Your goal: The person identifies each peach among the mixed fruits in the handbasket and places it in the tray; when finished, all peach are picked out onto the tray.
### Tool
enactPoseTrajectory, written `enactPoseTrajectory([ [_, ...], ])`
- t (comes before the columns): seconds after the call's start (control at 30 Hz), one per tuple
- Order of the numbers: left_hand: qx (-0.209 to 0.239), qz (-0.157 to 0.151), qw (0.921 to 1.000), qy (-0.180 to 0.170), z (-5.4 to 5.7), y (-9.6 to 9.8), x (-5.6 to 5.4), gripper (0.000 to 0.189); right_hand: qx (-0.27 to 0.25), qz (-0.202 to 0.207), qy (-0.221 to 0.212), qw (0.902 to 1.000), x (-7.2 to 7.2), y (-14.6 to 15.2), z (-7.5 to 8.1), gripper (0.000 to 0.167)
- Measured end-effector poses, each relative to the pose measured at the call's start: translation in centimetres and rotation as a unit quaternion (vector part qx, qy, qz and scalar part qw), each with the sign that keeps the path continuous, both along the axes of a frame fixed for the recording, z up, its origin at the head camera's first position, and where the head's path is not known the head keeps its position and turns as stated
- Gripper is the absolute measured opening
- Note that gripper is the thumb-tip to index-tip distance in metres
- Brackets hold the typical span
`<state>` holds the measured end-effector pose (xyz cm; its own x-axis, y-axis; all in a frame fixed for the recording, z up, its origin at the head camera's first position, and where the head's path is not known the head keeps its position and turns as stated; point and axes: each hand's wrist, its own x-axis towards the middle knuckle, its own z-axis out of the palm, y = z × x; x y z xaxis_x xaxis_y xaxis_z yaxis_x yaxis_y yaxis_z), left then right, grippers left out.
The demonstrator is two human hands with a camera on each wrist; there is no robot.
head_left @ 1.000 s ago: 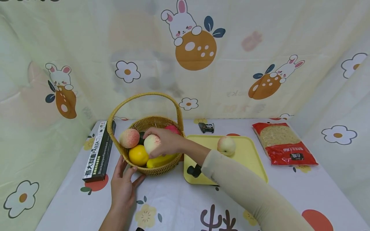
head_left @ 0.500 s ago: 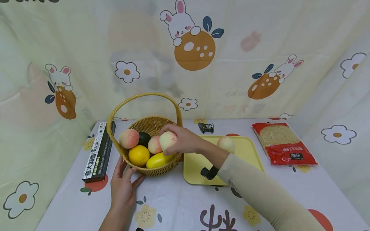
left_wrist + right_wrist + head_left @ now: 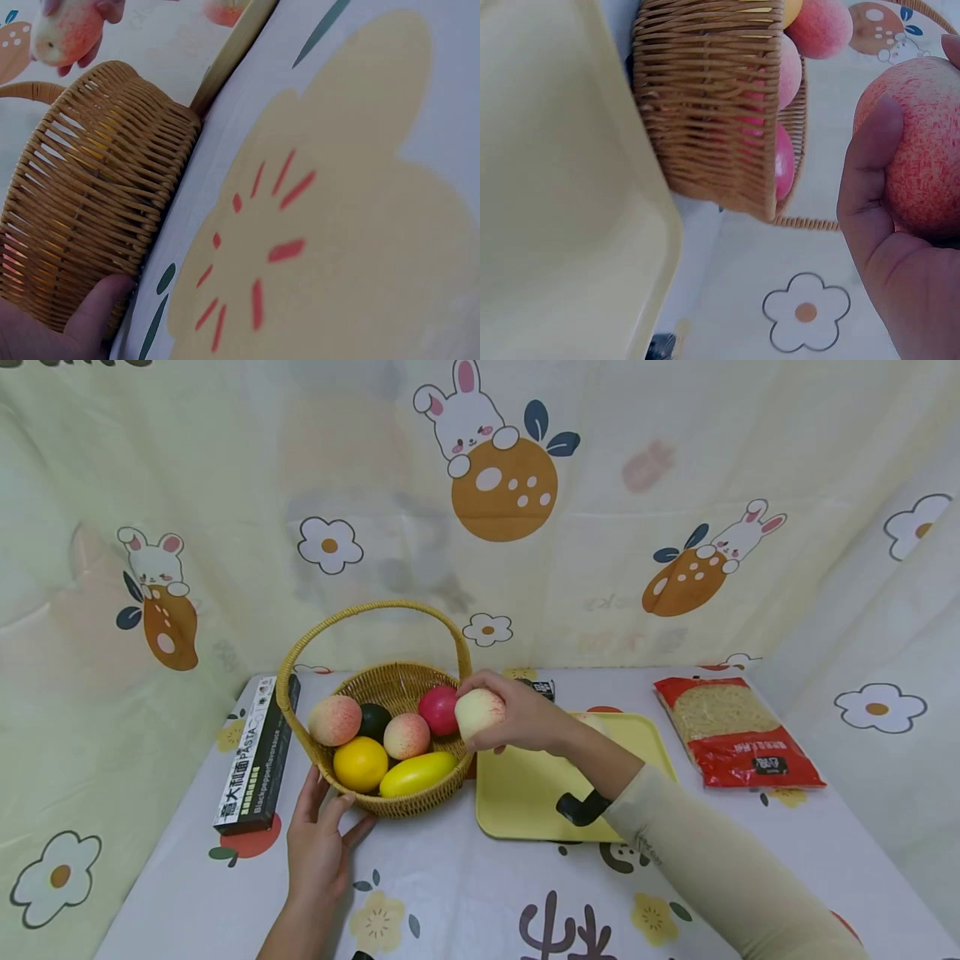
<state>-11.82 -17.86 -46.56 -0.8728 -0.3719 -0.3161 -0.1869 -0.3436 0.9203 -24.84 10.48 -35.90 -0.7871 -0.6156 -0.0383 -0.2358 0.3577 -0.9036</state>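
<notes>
My right hand [image 3: 525, 718] holds a pale peach with a red blush [image 3: 478, 714], just off the right side of the wicker basket [image 3: 408, 808]. In the right wrist view the thumb and palm curve around this peach [image 3: 930, 150]. Near the basket's front left, my left hand [image 3: 318, 843] touches its lower wall with spread fingers; the left wrist view has the thumb [image 3: 97, 311] against the weave. Inside the basket lie two peaches, one of them at the left [image 3: 334, 720], a dark green fruit [image 3: 373, 721], a round yellow fruit [image 3: 361, 764], a long yellow fruit [image 3: 417, 774] and a pinkish-red fruit [image 3: 438, 710].
A yellow tray [image 3: 525, 802] lies right of the basket under my right forearm, which mostly hides a pale fruit there. A black pasta box [image 3: 258, 760] is at the left, a red bag [image 3: 742, 735] at the right. A small black packet [image 3: 543, 689] lies behind the tray.
My right hand has lifted the peach from among the fruit and carried it right, past the basket's rim. The pinkish-red fruit now shows fully. My left hand has stayed in place.
</notes>
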Motion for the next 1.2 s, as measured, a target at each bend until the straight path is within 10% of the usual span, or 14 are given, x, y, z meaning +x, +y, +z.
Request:
enactPoseTrajectory([
  [1.2, 0.006, 0.004, 1.0, -0.001, 0.0, -0.1, -0.1, 0.077, 0.023, -0.104, -0.003, 0.9943, 1.0, 12.3, -2.1, 0.062],
])
